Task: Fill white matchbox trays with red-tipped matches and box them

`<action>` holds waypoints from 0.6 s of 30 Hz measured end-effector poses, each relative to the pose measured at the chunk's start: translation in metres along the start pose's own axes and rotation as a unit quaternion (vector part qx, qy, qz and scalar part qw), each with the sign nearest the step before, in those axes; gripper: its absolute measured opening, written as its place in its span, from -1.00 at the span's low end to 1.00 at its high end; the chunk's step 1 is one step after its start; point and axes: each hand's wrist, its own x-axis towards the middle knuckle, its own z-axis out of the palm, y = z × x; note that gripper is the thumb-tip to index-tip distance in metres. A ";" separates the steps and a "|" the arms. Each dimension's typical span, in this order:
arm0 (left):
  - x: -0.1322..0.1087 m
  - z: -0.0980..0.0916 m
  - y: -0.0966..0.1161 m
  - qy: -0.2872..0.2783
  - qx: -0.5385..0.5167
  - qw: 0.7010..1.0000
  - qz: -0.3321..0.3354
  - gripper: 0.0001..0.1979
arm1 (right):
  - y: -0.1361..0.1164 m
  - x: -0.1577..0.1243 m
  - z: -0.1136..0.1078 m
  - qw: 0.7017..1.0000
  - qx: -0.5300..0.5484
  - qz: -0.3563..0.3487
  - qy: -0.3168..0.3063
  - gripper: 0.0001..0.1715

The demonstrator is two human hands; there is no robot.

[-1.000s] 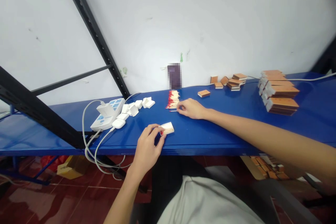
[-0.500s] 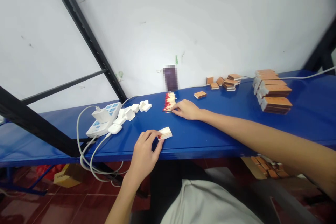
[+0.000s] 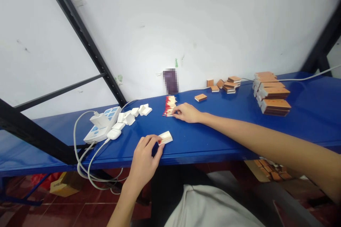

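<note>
My left hand (image 3: 147, 152) pinches the left end of a small white matchbox tray (image 3: 166, 137) near the front edge of the blue table. A few red-tipped matches lie inside the tray. Farther back, my right hand (image 3: 188, 112) has its thumb and forefinger together at the near end of a row of loose matches (image 3: 170, 105), red heads to the left. Its fingertips are on a match at the bottom of the row; the rest of that match's wooden end is hidden by them.
Empty white trays (image 3: 129, 118) lie left, beside a white power strip (image 3: 103, 126) with cables. Brown matchboxes (image 3: 230, 86) sit by the wall, one nearer box (image 3: 200, 97) alone. Stacked matchboxes (image 3: 275, 95) stand right. A black shelf post (image 3: 87, 42) rises at left.
The camera view has shifted slightly, moving everything a little left. My right fingers stay at the near end of the match row, where a match has separated slightly. My left hand keeps its hold.
</note>
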 end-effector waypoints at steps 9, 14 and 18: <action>0.001 0.001 -0.001 0.001 0.007 1.000 -0.004 -0.84 | 0.001 0.000 0.000 1.000 0.018 -0.015 -0.012 -0.77; 0.001 0.001 -0.002 0.006 0.014 1.000 0.004 -0.84 | 0.000 -0.002 -0.002 0.999 0.022 -0.021 -0.012 -0.77; 0.001 0.001 -0.001 0.007 0.015 1.000 0.009 -0.83 | 0.000 -0.003 -0.002 0.999 0.032 -0.030 -0.003 -0.70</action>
